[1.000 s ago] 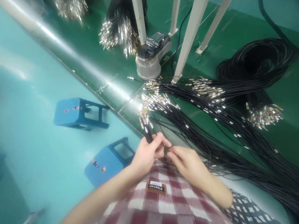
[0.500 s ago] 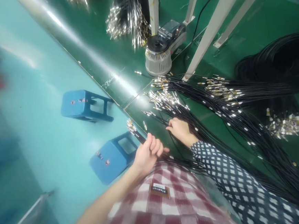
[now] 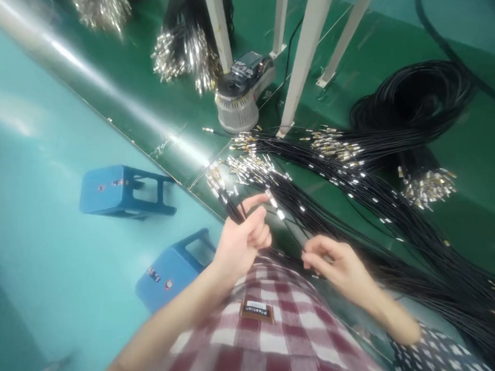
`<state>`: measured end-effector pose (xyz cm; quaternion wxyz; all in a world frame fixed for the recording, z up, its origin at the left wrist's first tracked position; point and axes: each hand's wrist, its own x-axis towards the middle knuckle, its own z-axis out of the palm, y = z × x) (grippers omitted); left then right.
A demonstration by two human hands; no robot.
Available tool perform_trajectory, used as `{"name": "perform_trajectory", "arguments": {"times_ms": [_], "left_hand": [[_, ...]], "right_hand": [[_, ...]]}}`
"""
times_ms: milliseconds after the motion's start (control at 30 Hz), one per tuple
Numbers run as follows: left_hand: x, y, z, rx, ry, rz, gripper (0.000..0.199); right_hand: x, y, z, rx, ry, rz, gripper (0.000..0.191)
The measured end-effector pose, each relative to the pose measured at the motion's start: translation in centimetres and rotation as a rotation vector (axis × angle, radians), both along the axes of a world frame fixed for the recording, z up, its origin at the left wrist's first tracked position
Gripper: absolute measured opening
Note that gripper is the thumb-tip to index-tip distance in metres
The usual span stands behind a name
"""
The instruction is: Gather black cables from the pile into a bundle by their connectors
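A bunch of black cables (image 3: 229,206) with metal tips is held at the near edge of the tabletop (image 3: 144,106), its tips toward that edge. The left hand (image 3: 243,236) has its grip curled snugly around the bunch, the index finger stretched out to the silvery end of a single blurred strand (image 3: 275,205). The right hand (image 3: 335,267) has a narrow grip — thumb and fingertips pinched on the strand's other visible end. Just beyond lies a long cable bundle (image 3: 334,221), its tips near the near edge; past it sits a grey machine (image 3: 238,113) beside white posts (image 3: 311,53). A black coil (image 3: 417,96) lies farther from that edge. Outside the near edge stand two blue stools (image 3: 101,190) — and a checked apron (image 3: 261,335) shows below the hands.
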<state>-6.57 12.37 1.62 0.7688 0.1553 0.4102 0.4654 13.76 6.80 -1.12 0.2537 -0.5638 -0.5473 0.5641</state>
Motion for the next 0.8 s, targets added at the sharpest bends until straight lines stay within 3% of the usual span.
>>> {"name": "perform_trajectory", "arguments": {"times_ms": [233, 400, 500, 600, 667, 800], "left_hand": [[0.8, -0.2, 0.4, 0.022, 0.155, 0.010, 0.019], [0.9, -0.3, 0.7, 0.019, 0.193, 0.031, 0.019], [0.9, -0.2, 0.6, 0.020, 0.180, 0.053, 0.015], [0.7, -0.1, 0.2, -0.025, 0.174, 0.071, 0.015], [0.6, 0.0, -0.1, -0.050, 0.169, 0.055, 0.015], [0.3, 0.1, -0.4, -0.071, 0.155, 0.038, 0.018]], "right_hand": [[-0.4, 0.7, 1.6, 0.286, -0.202, 0.106, 0.023], [-4.3, 3.4, 3.7, 0.633, -0.292, -0.025, 0.015], [-4.1, 3.1, 2.4, 0.670, -0.410, 0.063, 0.016], [-1.0, 1.3, -0.6, 0.675, -0.487, 0.197, 0.018], [0.9, 0.4, -2.1, 0.607, -0.520, 0.182, 0.021], [0.4, 0.8, -2.0, 0.434, -0.365, 0.105, 0.025]]}}
